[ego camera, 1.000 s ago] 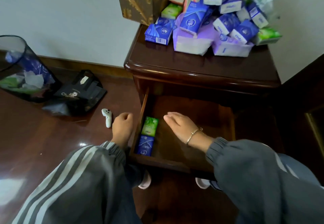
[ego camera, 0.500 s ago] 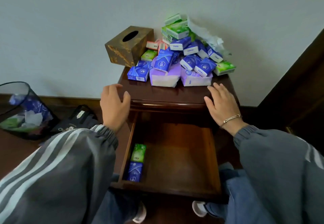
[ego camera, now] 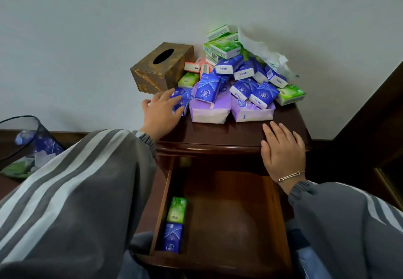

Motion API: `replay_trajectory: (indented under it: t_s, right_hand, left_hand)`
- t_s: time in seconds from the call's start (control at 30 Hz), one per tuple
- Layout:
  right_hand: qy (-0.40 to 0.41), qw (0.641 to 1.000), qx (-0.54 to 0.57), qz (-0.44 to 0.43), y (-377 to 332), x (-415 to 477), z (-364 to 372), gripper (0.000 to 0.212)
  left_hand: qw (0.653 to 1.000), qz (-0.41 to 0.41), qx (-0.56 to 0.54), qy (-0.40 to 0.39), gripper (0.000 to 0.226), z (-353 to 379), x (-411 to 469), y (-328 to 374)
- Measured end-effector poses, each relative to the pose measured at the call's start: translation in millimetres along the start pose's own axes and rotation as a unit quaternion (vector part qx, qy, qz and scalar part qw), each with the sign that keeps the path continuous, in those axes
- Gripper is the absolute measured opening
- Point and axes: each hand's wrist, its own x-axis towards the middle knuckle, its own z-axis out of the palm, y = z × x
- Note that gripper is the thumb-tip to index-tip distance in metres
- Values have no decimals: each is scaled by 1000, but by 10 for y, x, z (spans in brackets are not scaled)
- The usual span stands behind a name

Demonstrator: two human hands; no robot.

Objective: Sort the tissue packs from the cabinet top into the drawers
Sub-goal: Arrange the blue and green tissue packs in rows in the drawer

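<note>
Touching a blue tissue pack (ego camera: 186, 98) with the left hand (ego camera: 161, 116), fingers spread, not closed around it; resting the right hand (ego camera: 283, 151) flat on the surface (ego camera: 218, 134).

A heap of plastic-wrapped tissue packs (ego camera: 244, 82) lies on the dark wooden cabinet top (ego camera: 218, 134), right of a brown square tissue box (ego camera: 161, 67). Two small packs (ego camera: 177, 210) lie against the left wall of the open wooden drawer (ego camera: 229, 213).

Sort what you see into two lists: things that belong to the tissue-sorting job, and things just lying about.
Job: tissue pack pile, blue pack touched by left hand, right hand on cabinet top, open drawer holding green pack and second blue pack.
Lying about: wooden tissue box, mesh waste bin, crumpled plastic wrapper.
</note>
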Motion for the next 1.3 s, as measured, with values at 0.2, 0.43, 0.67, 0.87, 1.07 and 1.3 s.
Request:
replay_trajectory:
  t_s: [0.2, 0.43, 0.67, 0.87, 1.07, 1.3]
  right_hand:
    - [54, 999, 5, -2, -11, 10, 78, 49]
    - [101, 995, 6, -9, 2, 15, 138, 49]
    - [127, 992, 9, -8, -3, 18, 157, 48]
    - [137, 990, 6, -7, 3, 9, 179, 47]
    - [133, 991, 4, -10, 25, 12, 190, 46]
    - [123, 992, 3, -7, 39, 12, 210, 46]
  left_hand:
    - [998, 42, 37, -2, 46, 59, -190, -153]
    - [999, 6, -28, -29, 59, -108, -290, -159]
    - [983, -132, -40, -119, 73, -194, -158, -43]
    - [924, -182, -336, 25, 60, -404, 30, 338]
    - [921, -176, -347, 12, 65, -224, 286, 899]
    - [951, -164, -259, 30, 77, -46, 395, 1043]
